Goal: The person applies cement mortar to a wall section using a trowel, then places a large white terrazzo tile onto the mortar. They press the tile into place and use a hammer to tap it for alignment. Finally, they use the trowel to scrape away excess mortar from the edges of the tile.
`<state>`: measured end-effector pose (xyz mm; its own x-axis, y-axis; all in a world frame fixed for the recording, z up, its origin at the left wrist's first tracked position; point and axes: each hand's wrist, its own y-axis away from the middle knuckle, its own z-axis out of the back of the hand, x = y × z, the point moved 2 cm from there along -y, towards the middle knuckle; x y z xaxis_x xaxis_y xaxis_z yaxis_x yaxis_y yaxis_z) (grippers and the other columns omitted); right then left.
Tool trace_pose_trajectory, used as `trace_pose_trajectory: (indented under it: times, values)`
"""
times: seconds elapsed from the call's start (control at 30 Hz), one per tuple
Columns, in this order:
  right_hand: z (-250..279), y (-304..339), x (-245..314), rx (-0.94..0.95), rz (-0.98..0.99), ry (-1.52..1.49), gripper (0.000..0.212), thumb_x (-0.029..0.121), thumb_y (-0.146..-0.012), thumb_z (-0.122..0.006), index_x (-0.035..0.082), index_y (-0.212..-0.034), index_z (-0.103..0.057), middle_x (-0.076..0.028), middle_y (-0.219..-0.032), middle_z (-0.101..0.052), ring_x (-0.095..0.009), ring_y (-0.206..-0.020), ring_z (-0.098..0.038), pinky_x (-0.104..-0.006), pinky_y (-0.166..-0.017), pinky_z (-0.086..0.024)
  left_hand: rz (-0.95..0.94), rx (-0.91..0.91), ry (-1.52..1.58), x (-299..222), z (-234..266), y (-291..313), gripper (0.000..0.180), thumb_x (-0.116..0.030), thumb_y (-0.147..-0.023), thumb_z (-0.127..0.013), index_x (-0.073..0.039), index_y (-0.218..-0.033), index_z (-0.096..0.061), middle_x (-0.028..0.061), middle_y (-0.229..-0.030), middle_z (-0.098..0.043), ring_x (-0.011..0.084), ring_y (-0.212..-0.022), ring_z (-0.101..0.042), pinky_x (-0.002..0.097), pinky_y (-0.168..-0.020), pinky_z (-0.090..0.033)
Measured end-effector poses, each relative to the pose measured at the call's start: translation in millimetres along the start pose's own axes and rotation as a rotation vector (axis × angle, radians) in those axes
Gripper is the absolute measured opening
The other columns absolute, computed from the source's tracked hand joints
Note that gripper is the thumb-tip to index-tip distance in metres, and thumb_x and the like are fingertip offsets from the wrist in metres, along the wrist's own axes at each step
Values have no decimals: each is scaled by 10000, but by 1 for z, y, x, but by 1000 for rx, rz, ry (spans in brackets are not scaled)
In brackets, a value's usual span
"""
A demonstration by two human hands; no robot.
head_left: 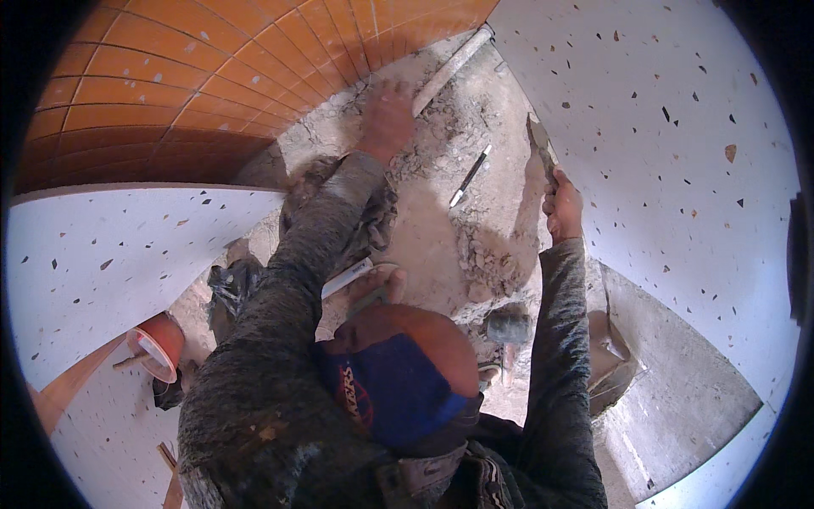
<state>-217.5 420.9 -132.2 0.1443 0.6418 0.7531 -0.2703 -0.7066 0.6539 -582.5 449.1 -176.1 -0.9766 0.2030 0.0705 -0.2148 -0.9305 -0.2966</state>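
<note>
My right hand [564,208] is closed around the handle of a trowel [540,140]. Its narrow blade, coated in grey, lies along the lower edge of the white speckled panel on the right. My left hand [388,119] reaches forward over dusty rubble, fingers stretched out and a little blurred, beside a pale pipe [454,69]. Whether it touches the ground I cannot tell. Between the two hands, a black-and-white marker [470,176] lies on the dirt. A dark crumpled cloth or bag [373,222] is partly hidden under my left forearm.
Orange tiled wall [203,76] stands at the far left, white speckled panels [670,127] on the right and lower left. An orange bucket [159,343] lies tipped at left. A mallet-like dark head [507,327] sits near a blue cap [381,386]. Loose rubble [492,263] covers the ground.
</note>
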Motion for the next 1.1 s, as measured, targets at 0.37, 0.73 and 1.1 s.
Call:
trace_pose_trajectory:
  times: [0.37, 0.73, 1.1]
  values:
    - [-5, 11, 8, -4, 18, 28, 187, 277, -919, -619, 90, -914, -620, 34, -646, -483, -53, -451, -355, -221, -377, -255, 470, 282, 318, 52, 1, 5, 285, -130, -778, -651, 23, -1018, -645, 208, -950, -652, 391, -932, -628, 456, -847, -507]
    - [-3, 6, 6, 8, 3, 33, 170, 265, -951, -561, 97, -950, -588, 56, -642, -440, -32, -424, -299, -202, -364, -216, 596, 90, 851, 18, 18, 31, 333, -262, -824, -652, -18, -1051, -657, 236, -941, -678, 394, -903, -653, 448, -807, -504]
    - [8, 2, 1, 136, -26, 7, 176, 239, -937, -593, 69, -977, -613, 23, -671, -486, -45, -445, -355, -216, -375, -263, 513, 167, 906, -14, 43, 87, 363, -252, -799, -664, -61, -1108, -655, 205, -925, -678, 370, -898, -648, 434, -841, -502]
